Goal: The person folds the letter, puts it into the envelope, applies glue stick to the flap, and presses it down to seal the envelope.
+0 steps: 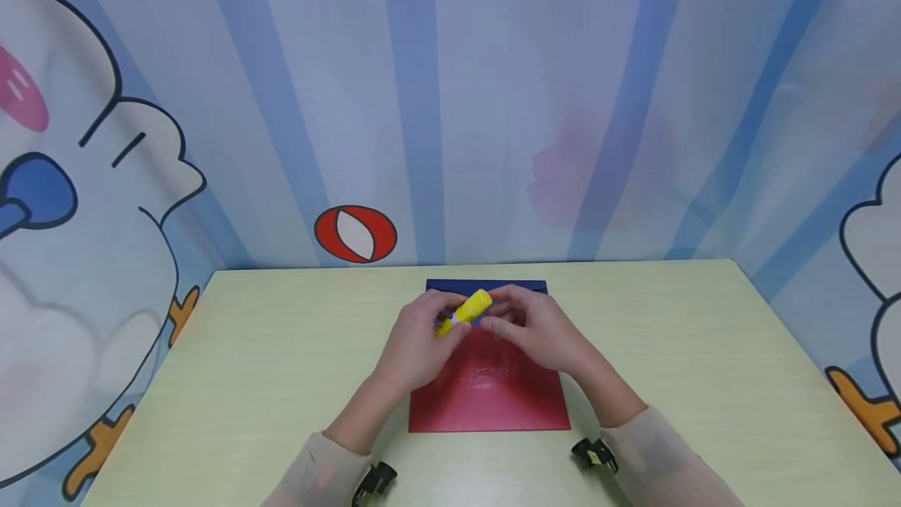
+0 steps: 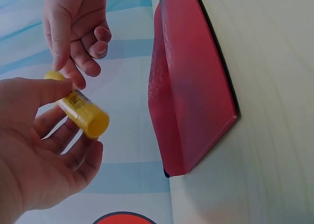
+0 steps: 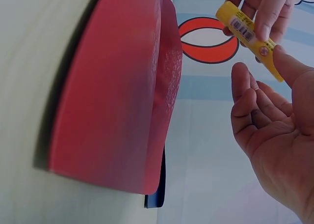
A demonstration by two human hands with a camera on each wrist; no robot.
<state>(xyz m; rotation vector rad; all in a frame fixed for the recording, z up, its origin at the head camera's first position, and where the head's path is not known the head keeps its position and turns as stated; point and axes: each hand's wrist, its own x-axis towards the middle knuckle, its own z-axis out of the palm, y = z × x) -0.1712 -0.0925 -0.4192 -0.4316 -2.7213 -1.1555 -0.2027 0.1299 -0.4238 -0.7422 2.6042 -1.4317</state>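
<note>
A yellow glue stick (image 1: 473, 306) with a printed label and barcode hangs slanted above the far half of a red sheet. My left hand (image 1: 421, 339) pinches it between thumb and fingers, clearest in the left wrist view. My right hand (image 1: 538, 329) is beside the other end of the glue stick (image 3: 249, 35), fingers loosely bent; in the right wrist view its thumb overlaps that end. Below both hands lies the red sheet (image 1: 489, 405), with a wrinkled shiny patch at its middle. Its far part bulges upward in the wrist views. A dark blue edge (image 1: 486, 285) shows behind it.
The pale wooden table (image 1: 296, 358) extends on both sides of the red sheet. A blue striped curtain (image 1: 479, 116) with cartoon figures stands right behind the table's far edge. Small black devices (image 1: 594, 454) sit at both wrists.
</note>
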